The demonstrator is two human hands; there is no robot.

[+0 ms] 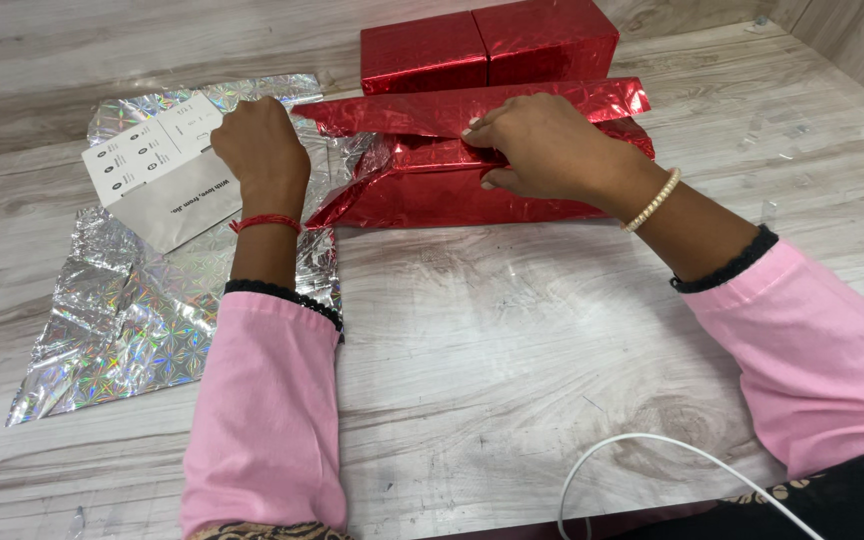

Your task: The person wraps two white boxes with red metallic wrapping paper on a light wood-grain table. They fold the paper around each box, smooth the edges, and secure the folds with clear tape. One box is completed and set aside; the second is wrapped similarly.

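Head view: at the far left a crumpled sheet of silver holographic wrap (pixel 122 320) lies flat on the tabletop (pixel 512 330), its ragged lower edge reaching toward the near side, with bare wood beyond it to the left. On the sheet, just left of the left hand's fingers, lies a white printed card (pixel 157 170), tilted.

The left hand (pixel 260 150) comes in straight from a pink sleeve with a black lace cuff and a red thread at the wrist. It is seen from the back, fingers curled under in a loose fist at the left end of a red foil flap (pixel 472 108); whether the fingers pinch the foil or only press on it, I cannot tell.

To the right of those fingers the flap runs as a long raised strip over a partly wrapped red foil parcel (pixel 432 195). The right hand (pixel 542 145) reaches in slantwise from the right, a pearl-coloured bracelet on the wrist, its fingers bent and nipping the foil where flap meets parcel.

Just beyond these fingers stand two red wrapped boxes (pixel 487 45), side by side and touching, close behind the flap. In front of the fingers the tabletop lies open; a white cable (pixel 652 445) curves along the near right edge.
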